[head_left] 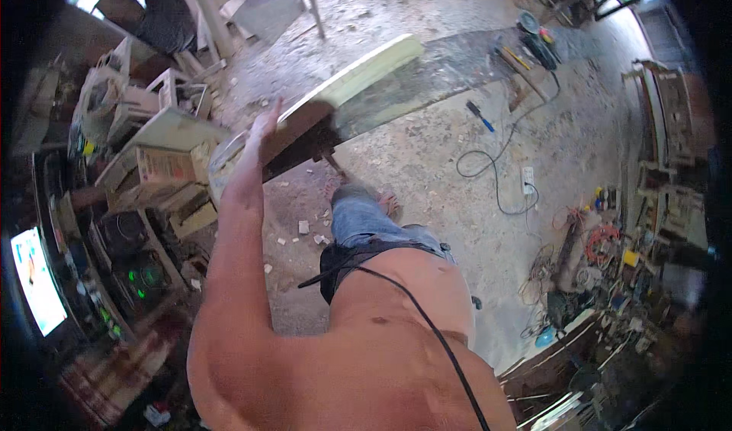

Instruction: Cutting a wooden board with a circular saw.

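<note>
My left arm reaches up to the near end of a pale wooden board [370, 69]. The board lies slantwise along a dark workbench [457, 61], its near part in brown shadow. At its left edge, my left hand [264, 130] is closed on the board, with one finger showing along the edge and the others hidden. My right hand and forearm are out of sight. A black cord [427, 316] hangs across my bare torso.
A corded power tool [537, 46] sits at the bench's far right end. Its cable runs over the floor to a white power strip [527, 179]. A blue-handled brush [480, 116] lies nearby. Wooden frames [164, 110] and a cardboard box [164, 165] crowd the left; tangled cables [545, 267] lie right.
</note>
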Demonstrator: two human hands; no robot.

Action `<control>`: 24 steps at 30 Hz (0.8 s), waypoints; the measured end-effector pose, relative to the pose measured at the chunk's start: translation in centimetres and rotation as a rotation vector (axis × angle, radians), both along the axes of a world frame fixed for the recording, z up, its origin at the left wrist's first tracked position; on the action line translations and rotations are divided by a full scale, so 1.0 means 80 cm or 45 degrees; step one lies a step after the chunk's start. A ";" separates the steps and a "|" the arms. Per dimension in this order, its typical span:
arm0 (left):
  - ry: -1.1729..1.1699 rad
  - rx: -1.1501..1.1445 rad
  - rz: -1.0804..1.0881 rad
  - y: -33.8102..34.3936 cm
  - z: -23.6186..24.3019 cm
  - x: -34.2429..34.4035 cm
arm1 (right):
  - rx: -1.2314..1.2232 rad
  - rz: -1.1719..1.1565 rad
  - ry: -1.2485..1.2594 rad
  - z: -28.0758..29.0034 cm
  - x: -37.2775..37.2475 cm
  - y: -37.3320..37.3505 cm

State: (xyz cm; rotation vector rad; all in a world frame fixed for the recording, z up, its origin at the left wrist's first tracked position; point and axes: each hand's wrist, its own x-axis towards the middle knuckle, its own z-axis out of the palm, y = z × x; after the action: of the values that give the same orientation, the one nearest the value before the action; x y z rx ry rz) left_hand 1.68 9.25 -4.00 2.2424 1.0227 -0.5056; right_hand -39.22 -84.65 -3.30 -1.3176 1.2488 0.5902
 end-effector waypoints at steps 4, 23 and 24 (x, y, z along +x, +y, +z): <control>-0.010 0.059 0.055 -0.011 -0.075 -0.060 | 0.331 -0.583 -0.087 -0.045 -0.014 -0.110; -0.090 0.282 0.138 -0.093 0.042 -0.025 | -0.406 0.679 -0.030 0.019 0.274 -0.023; -0.099 0.288 0.156 -0.099 0.044 -0.026 | -0.417 0.713 -0.006 0.015 0.275 -0.023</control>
State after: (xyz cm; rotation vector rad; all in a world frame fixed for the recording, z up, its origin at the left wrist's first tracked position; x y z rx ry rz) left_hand -0.41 1.36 -0.51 2.3554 1.2202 -0.2583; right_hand -17.25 -86.52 -2.07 -1.9685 0.9926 0.7904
